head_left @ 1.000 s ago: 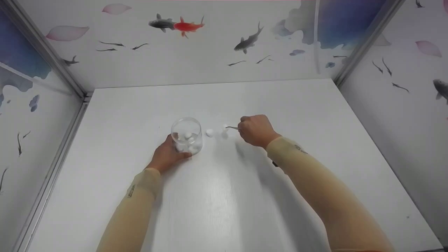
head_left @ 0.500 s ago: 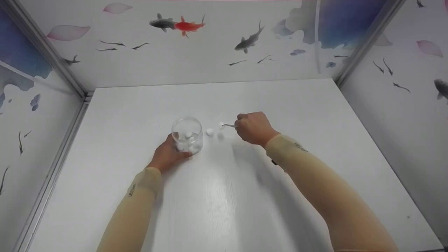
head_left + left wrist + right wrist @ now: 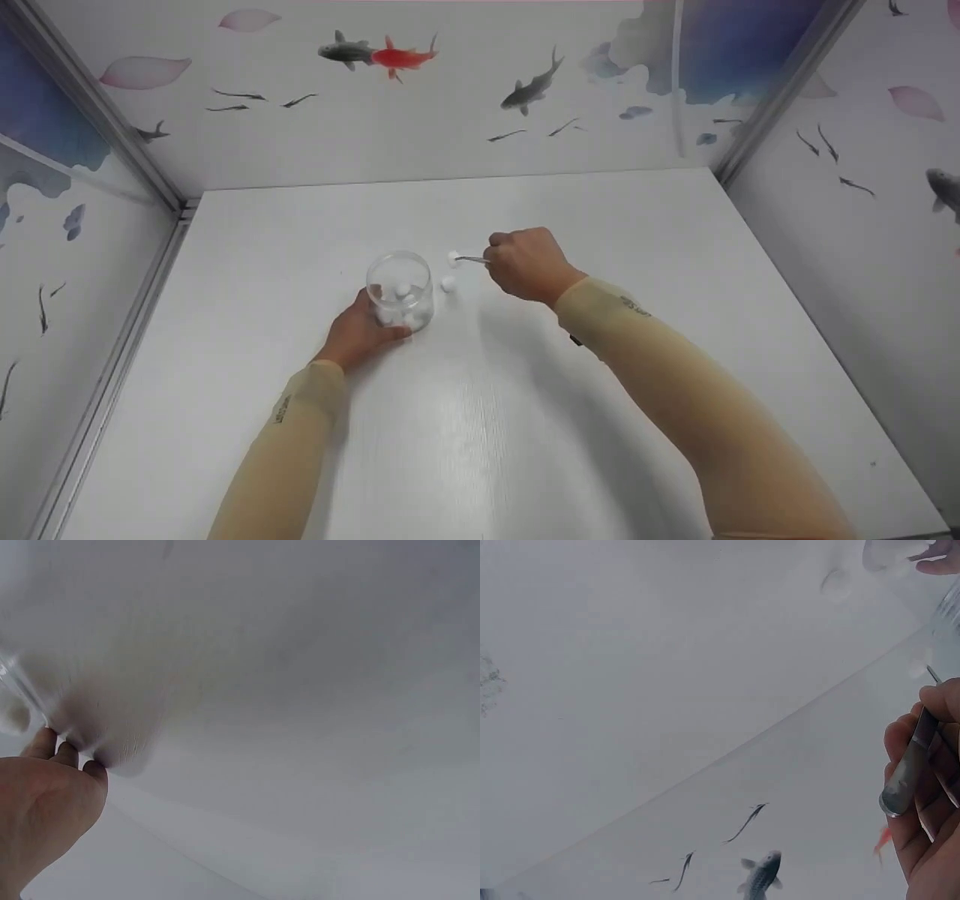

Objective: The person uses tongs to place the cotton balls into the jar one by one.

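Observation:
In the head view my left hand (image 3: 358, 330) grips a clear round jar (image 3: 401, 289) from its left and near side. Several white cotton balls (image 3: 403, 291) lie inside, and the jar has no lid on. My right hand (image 3: 529, 262) pinches metal tweezers (image 3: 472, 259), which point left. At their tip is a white cotton ball (image 3: 453, 258), held above the table to the right of the jar's rim. Another cotton ball (image 3: 448, 284) rests on the table close beside the jar. The right wrist view shows the tweezers' broad rear end (image 3: 904, 784) between thumb and fingers.
The white table (image 3: 465, 420) is bounded by a back wall (image 3: 420, 142) and side walls printed with fish and petals. Metal rails (image 3: 127, 337) run along the left side.
My right hand has moved left and slightly away from me, bringing the tweezers and their cotton ball nearer the jar. The left hand and jar have stayed in place.

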Tool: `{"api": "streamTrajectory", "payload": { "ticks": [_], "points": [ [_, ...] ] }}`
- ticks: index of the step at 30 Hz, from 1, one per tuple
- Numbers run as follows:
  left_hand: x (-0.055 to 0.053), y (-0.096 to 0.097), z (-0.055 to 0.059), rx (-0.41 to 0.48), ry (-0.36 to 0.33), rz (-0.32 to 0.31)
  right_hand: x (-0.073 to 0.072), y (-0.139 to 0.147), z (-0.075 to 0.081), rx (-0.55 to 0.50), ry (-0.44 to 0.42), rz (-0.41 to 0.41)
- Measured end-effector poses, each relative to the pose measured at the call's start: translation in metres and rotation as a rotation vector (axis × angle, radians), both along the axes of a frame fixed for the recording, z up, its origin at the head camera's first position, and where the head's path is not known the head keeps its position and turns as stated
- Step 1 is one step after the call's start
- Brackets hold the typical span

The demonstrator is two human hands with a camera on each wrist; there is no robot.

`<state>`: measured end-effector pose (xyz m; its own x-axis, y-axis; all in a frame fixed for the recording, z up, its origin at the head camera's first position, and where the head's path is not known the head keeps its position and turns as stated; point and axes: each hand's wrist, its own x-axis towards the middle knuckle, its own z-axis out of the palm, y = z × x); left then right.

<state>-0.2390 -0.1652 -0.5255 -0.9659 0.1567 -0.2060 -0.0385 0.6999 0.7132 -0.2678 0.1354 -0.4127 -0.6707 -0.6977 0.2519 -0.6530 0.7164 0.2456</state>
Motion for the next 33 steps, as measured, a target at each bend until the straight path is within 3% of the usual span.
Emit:
{"api": "streamTrajectory", "payload": {
  "ticks": [9,19,28,33],
  "points": [
    [-0.001,0.000,-0.001,-0.014,0.022,0.001,0.003,-0.022,0.008,-0.031,0.030,0.052],
    [-0.001,0.003,-0.001,-0.019,0.017,0.019,0.007,-0.040,-0.001,-0.070,0.050,0.158],
    [-0.001,0.001,-0.001,0.002,0.013,0.007,0.007,-0.043,-0.007,-0.040,0.028,0.150],
    [-0.001,0.001,-0.001,-0.002,0.009,0.005,0.005,-0.036,-0.006,-0.089,0.034,0.147]
  ]
}}
